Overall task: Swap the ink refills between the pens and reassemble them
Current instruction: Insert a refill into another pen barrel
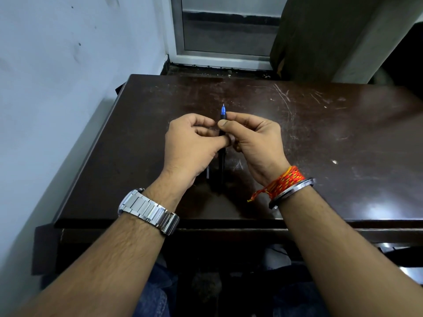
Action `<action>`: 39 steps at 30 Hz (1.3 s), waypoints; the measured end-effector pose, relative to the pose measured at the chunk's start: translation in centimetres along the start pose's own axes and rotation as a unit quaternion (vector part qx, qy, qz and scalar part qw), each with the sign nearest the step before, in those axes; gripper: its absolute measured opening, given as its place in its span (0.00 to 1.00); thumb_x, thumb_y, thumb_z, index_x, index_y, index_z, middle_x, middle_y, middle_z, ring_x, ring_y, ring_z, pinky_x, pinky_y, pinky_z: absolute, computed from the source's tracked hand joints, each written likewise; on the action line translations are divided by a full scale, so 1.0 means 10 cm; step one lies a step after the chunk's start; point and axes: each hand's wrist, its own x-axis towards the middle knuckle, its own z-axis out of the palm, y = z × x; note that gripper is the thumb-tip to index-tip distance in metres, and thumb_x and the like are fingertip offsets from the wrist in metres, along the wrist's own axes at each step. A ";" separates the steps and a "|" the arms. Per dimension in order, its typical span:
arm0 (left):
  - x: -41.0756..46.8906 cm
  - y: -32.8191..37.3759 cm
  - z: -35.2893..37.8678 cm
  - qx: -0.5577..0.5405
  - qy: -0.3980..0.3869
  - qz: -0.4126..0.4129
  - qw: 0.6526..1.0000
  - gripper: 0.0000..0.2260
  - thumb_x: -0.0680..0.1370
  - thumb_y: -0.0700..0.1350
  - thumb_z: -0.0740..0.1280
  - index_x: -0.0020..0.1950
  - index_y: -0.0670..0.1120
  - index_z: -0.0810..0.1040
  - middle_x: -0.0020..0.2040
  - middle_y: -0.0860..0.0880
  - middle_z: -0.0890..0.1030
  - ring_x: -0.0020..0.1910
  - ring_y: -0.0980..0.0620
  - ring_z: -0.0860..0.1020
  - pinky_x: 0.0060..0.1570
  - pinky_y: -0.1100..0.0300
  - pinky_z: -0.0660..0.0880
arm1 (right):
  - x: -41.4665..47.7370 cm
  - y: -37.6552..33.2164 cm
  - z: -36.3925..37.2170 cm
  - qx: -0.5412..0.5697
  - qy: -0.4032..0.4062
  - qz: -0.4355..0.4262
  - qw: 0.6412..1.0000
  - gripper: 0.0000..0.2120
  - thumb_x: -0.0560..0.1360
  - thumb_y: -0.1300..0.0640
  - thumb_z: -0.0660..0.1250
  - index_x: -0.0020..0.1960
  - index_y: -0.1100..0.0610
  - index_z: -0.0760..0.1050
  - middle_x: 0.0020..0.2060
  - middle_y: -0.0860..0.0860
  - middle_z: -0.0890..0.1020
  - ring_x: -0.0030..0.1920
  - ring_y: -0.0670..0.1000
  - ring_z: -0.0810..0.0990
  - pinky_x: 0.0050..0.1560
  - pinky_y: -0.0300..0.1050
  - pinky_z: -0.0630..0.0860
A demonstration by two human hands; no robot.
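Observation:
A black pen (221,161) with a blue tip section pointing away from me is held above the dark table (320,138). My left hand (190,143) pinches the barrel's middle from the left. My right hand (249,136) grips the same pen near its front, thumb and forefinger closed just behind the blue tip (223,110). A second thin pen part (207,172) with a pale end shows beneath my left hand; I cannot tell whether it lies on the table or is held. The rest of it is hidden by the hand.
The dark wooden table is scratched and reflects light at the right. A pale wall (57,88) runs along the left edge. A window frame (178,53) and a curtain (320,35) stand behind the table's far edge.

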 end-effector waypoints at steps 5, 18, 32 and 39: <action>-0.01 0.00 0.01 -0.015 -0.022 -0.016 1.000 0.15 0.63 0.45 0.77 0.49 0.51 0.84 0.39 0.51 0.88 0.41 0.53 0.88 0.46 0.49 0.85 | 0.00 0.00 0.00 0.017 -0.006 -0.008 1.000 0.06 0.71 0.70 0.73 0.46 0.63 0.82 0.27 0.46 0.83 0.25 0.39 0.78 0.28 0.29 0.72; 0.00 0.02 0.01 -0.011 -0.064 -0.040 0.997 0.07 0.70 0.38 0.77 0.42 0.50 0.85 0.38 0.47 0.88 0.42 0.49 0.88 0.49 0.45 0.85 | 0.01 0.01 0.01 0.006 0.001 0.010 1.000 0.04 0.73 0.69 0.71 0.47 0.63 0.82 0.25 0.45 0.81 0.25 0.38 0.76 0.27 0.29 0.70; 0.00 0.04 -0.03 0.040 -0.043 0.002 0.998 0.15 0.67 0.39 0.82 0.44 0.54 0.82 0.34 0.52 0.87 0.35 0.53 0.87 0.36 0.58 0.83 | 0.00 0.01 0.00 0.004 0.002 0.022 1.000 0.05 0.71 0.66 0.76 0.45 0.61 0.81 0.29 0.49 0.85 0.26 0.40 0.79 0.26 0.31 0.72; 0.11 -0.04 -0.11 0.050 0.018 -0.044 0.998 0.11 0.64 0.41 0.83 0.41 0.50 0.84 0.36 0.49 0.87 0.38 0.52 0.87 0.46 0.49 0.85 | 0.08 0.16 -0.06 -0.296 0.060 -0.010 0.953 0.05 0.72 0.53 0.74 0.44 0.55 0.83 0.36 0.50 0.85 0.36 0.46 0.81 0.45 0.47 0.81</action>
